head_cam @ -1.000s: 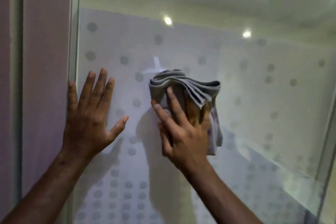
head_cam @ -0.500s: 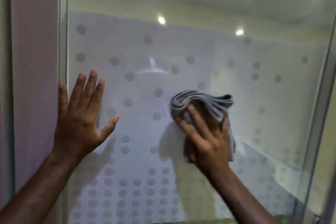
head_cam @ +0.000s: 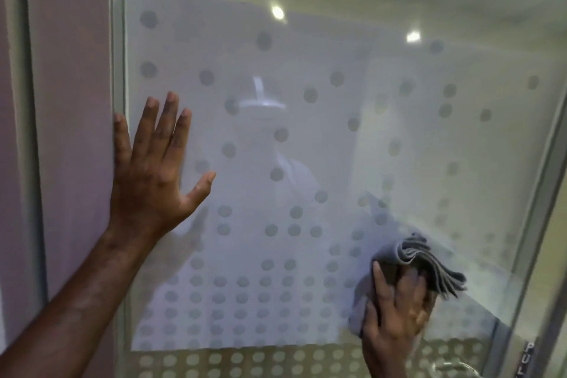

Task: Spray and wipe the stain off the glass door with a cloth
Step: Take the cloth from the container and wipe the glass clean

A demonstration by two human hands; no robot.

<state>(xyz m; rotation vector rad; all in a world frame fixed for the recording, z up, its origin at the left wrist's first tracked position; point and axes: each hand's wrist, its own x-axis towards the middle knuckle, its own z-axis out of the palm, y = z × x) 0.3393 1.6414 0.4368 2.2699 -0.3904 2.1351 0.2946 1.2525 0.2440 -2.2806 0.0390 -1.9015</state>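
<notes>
Now the right hand [head_cam: 395,313] presses the cloth [head_cam: 429,267] flat, grip loosely curled on it, unwiped door [head_cam: 306,163] lying up-left toward the open left hand [head_cam: 150,175].

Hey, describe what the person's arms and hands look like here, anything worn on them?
Both forearms are bare as far as the frame shows: no sleeves, gloves, watch or bracelets. No rings show on the left hand or the right hand. Nails look short and unpainted.
</notes>
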